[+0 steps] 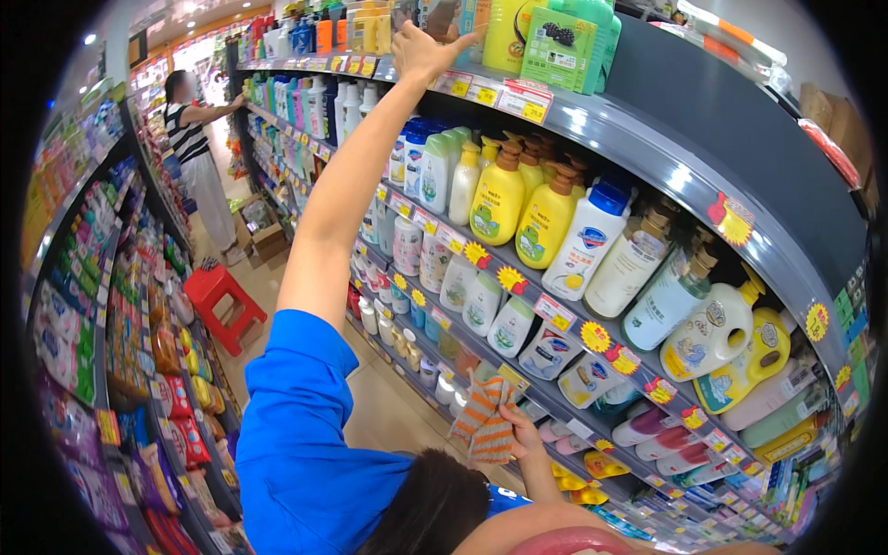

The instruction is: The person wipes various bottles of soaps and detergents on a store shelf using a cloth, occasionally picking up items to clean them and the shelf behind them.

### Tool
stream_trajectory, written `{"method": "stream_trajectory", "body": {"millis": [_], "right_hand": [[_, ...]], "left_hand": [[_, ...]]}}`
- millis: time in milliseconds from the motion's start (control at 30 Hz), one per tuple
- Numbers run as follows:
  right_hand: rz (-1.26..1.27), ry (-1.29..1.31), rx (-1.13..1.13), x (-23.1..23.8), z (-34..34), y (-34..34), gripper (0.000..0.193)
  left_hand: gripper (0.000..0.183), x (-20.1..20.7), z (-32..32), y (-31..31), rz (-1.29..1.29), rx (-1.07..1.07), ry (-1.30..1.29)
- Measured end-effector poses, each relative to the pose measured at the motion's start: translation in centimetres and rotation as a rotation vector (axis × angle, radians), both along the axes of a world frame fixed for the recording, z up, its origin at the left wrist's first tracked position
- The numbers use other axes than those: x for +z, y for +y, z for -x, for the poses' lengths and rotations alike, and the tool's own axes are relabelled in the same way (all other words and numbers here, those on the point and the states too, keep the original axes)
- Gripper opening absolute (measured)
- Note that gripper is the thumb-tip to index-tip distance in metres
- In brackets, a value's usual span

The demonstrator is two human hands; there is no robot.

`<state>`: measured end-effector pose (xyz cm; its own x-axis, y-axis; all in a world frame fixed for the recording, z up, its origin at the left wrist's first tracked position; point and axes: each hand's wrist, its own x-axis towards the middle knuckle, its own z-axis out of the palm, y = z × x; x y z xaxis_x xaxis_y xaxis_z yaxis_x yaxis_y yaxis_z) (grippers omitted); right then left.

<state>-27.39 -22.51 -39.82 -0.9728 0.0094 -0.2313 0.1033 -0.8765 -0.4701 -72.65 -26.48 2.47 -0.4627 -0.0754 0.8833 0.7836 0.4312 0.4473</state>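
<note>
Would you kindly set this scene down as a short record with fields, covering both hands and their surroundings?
Left hand: raised at the upper shelf, left of a green box; grip unclear
Right hand: holding an orange-and-grey striped cloth
Shelf below: yellow pump bottles, a white bottle with a blue cap
Aisle: red stool
Other person: farther off, striped top, arm out toward the shelving

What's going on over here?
A person in a blue short-sleeved top is at a long, dark grey store shelf. Their left hand is up at the top level, left of a green box with dark berries; whether it grips anything is hard to tell. The right hand holds an orange-and-grey striped cloth lower down. Another person in a striped top stands further back.
</note>
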Motion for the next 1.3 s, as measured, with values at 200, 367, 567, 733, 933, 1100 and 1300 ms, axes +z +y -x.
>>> {"method": "stream_trajectory", "body": {"millis": [200,367,567,733,933,1100,1300], "right_hand": [[0.020,-0.045,-0.089,-1.0,3.1,-3.1,0.045],[-0.032,-0.046,-0.133,0.7,3.9,-4.1,0.047],[-0.027,0.042,-0.307,3.9,3.7,-3.1,0.045],[-0.234,0.322,-0.744,12.6,-2.0,-2.4,0.051],[-1.626,0.123,-0.669,18.4,-8.1,2.1,0.060],[-1.623,-0.134,-0.636,16.9,-13.1,4.8,0.051],[-1.521,-0.333,-0.708,15.0,-18.5,8.3,0.029]], "left_hand": [[0.105,-1.3,0.2,2.1,-0.003,0.061,-0.047],[0.096,-0.9,1.3,2.1,-0.323,-0.079,0.262],[0.074,-5.0,-9.0,-3.9,-0.405,-1.077,0.135],[0.111,-18.5,-20.9,-6.4,0.628,-1.134,0.074],[0.083,-23.5,-32.2,-0.6,1.045,-1.489,0.026],[0.073,-24.2,-37.3,2.8,1.216,-1.545,0.050],[0.079,-27.2,-40.7,7.0,1.264,-1.774,-0.331]]}}
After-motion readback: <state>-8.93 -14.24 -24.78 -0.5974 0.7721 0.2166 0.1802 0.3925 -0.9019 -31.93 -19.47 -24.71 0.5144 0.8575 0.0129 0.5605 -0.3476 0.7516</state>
